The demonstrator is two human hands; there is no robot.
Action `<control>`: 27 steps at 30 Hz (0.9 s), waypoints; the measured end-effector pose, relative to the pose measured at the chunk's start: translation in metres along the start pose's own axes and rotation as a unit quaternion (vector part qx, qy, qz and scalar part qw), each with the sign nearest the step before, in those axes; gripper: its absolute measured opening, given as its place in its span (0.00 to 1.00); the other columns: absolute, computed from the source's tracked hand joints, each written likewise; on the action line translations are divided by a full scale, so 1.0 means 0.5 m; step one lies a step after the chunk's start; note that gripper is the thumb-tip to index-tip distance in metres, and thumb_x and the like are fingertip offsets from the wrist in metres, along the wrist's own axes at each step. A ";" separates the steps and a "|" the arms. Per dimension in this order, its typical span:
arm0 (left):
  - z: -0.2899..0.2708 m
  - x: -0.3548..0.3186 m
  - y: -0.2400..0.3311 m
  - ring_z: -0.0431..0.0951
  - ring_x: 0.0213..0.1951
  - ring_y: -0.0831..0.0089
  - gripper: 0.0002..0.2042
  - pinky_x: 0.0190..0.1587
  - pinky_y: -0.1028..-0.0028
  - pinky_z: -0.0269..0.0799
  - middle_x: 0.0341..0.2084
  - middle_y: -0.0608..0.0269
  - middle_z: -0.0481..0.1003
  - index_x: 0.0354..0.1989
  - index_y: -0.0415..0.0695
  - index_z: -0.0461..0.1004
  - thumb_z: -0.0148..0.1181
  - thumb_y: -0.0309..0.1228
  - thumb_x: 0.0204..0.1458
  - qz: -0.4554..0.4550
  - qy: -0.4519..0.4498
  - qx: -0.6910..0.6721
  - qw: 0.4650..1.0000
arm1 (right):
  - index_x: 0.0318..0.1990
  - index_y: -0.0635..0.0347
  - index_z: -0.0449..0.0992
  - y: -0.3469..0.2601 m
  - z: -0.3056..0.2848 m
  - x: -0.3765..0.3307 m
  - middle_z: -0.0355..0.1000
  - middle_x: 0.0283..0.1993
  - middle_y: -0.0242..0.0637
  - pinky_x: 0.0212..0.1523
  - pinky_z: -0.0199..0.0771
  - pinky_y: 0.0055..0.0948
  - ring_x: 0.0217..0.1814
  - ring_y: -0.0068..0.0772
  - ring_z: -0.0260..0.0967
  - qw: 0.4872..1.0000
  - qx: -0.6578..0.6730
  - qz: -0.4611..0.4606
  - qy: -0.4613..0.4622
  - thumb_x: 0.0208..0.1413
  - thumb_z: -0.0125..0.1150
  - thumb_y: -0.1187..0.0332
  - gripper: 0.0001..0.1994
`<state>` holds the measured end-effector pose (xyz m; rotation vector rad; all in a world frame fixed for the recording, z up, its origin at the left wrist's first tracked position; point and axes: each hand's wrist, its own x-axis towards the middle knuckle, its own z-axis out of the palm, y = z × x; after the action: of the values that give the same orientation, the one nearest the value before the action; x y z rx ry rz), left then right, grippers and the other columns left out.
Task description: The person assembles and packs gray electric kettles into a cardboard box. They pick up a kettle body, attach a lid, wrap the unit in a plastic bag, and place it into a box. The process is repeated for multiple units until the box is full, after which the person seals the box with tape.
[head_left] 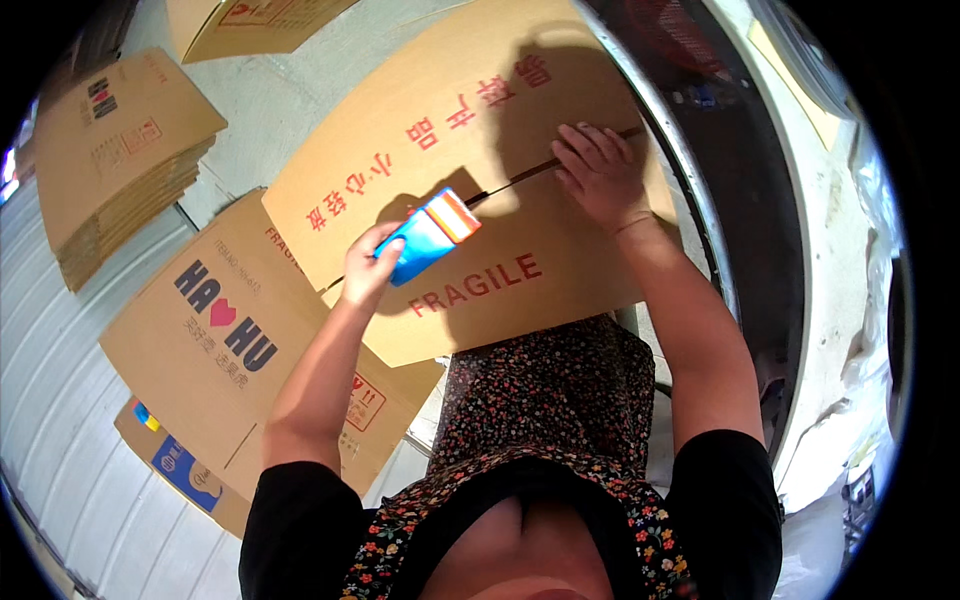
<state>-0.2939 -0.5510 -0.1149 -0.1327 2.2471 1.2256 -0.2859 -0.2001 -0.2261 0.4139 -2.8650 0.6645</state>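
Observation:
A large brown cardboard box (400,110) with red printing lies before me, its two top flaps meeting along a dark, narrow seam. My left hand (368,268) is closed round a blue tape dispenser (425,245) with an orange and white end. The dispenser is over the seam, toward the box's left side, and casts a shadow on the far flap. Whether it touches the cardboard I cannot tell. Near the right end of the seam, my right hand (602,178) rests on the flaps with its fingers stretched out.
Flat cardboard boxes (200,300) lie on the floor to the left, partly under the box. Farther back stands a stack of folded cartons (130,150), with another carton (250,25) at the top edge. A curved metal rim (715,250) runs close along the right side.

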 end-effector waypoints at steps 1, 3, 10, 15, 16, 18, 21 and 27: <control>-0.005 0.009 -0.022 0.72 0.40 0.74 0.15 0.44 0.74 0.67 0.37 0.61 0.74 0.43 0.37 0.72 0.55 0.34 0.52 0.019 0.000 -0.008 1.000 | 0.47 0.49 0.70 -0.001 -0.002 -0.002 0.60 0.58 0.24 0.62 0.49 0.37 0.61 0.29 0.54 1.000 -0.001 0.002 -0.003 0.51 0.55 0.59 0.16; -0.013 0.019 -0.048 0.73 0.40 0.72 0.16 0.45 0.73 0.67 0.37 0.59 0.74 0.43 0.37 0.73 0.55 0.36 0.51 0.043 -0.008 -0.026 0.999 | 0.46 0.51 0.71 -0.004 -0.017 0.007 0.64 0.54 0.30 0.58 0.57 0.36 0.57 0.34 0.59 1.000 -0.010 -0.013 0.015 0.52 0.55 0.61 0.14; -0.031 0.018 -0.058 0.74 0.39 0.69 0.20 0.44 0.72 0.68 0.35 0.55 0.75 0.42 0.37 0.74 0.54 0.44 0.52 0.089 -0.033 0.022 0.995 | 0.41 0.62 0.73 -0.245 0.034 0.053 0.72 0.32 0.38 0.39 0.67 0.28 0.36 0.27 0.67 0.494 0.676 0.506 -0.207 0.57 0.51 0.51 0.21; -0.011 0.036 0.011 0.76 0.35 0.69 0.20 0.40 0.72 0.70 0.33 0.57 0.76 0.42 0.39 0.74 0.53 0.44 0.52 0.042 -0.055 0.079 0.994 | 0.40 0.66 0.74 -0.249 0.000 0.083 0.72 0.35 0.34 0.41 0.65 0.26 0.37 0.23 0.65 0.470 0.714 0.502 -0.135 0.53 0.57 0.56 0.19; 0.007 0.045 0.035 0.76 0.35 0.69 0.19 0.40 0.72 0.70 0.33 0.57 0.77 0.42 0.40 0.74 0.53 0.44 0.52 0.037 -0.055 0.097 0.993 | 0.40 0.65 0.74 -0.215 -0.008 0.072 0.72 0.34 0.32 0.41 0.64 0.24 0.36 0.22 0.65 0.508 0.676 0.517 -0.135 0.54 0.57 0.58 0.17; 0.061 0.067 0.075 0.77 0.35 0.70 0.18 0.40 0.73 0.71 0.33 0.58 0.77 0.43 0.42 0.74 0.53 0.43 0.52 0.026 -0.053 0.135 0.989 | 0.41 0.64 0.74 -0.120 -0.074 0.063 0.71 0.33 0.30 0.40 0.63 0.22 0.34 0.20 0.63 0.569 0.589 0.565 -0.098 0.52 0.59 0.62 0.15; 0.186 0.125 0.231 0.77 0.35 0.59 0.16 0.39 0.68 0.72 0.31 0.51 0.76 0.42 0.46 0.75 0.52 0.43 0.53 0.031 -0.060 0.204 0.977 | 0.36 0.62 0.74 0.115 -0.173 0.032 0.71 0.33 0.34 0.37 0.65 0.26 0.34 0.24 0.66 0.674 0.512 0.532 -0.003 0.55 0.53 0.60 0.13; 0.330 0.201 0.374 0.76 0.33 0.54 0.17 0.37 0.64 0.71 0.28 0.49 0.75 0.37 0.43 0.75 0.47 0.43 0.54 0.030 -0.101 0.242 0.965 | 0.40 0.63 0.74 0.366 0.169 -0.124 0.74 0.38 0.39 0.46 0.65 0.30 0.40 0.29 0.70 0.814 0.294 0.487 -0.117 0.55 0.53 0.56 0.17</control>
<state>-0.3702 -0.2939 -0.0979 0.2404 2.3062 0.6517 -0.2918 -0.0665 -0.3892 -1.0936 -2.8567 1.7593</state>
